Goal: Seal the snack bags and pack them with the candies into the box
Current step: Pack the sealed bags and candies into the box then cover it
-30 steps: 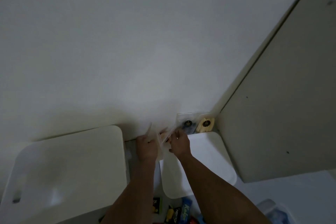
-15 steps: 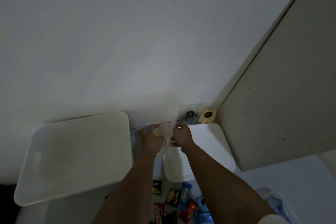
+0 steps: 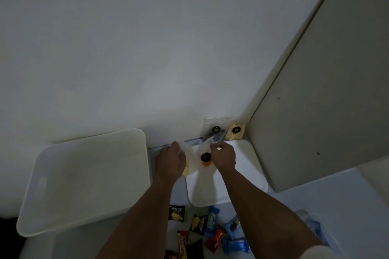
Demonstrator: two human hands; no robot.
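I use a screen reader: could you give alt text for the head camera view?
Both hands, left and right, hold a clear snack bag by its top edge. An empty white box sits left; wrapped candies lie nearer.

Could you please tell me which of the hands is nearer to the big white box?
Left. The left hand grips the clear snack bag just beside the box's right rim; the right hand holds the bag's other side, farther away.

I'm seeing a dim, underexposed, grainy view; the wall [image 3: 147, 48] is greying unevenly, and wide-angle distortion is bending the edges.
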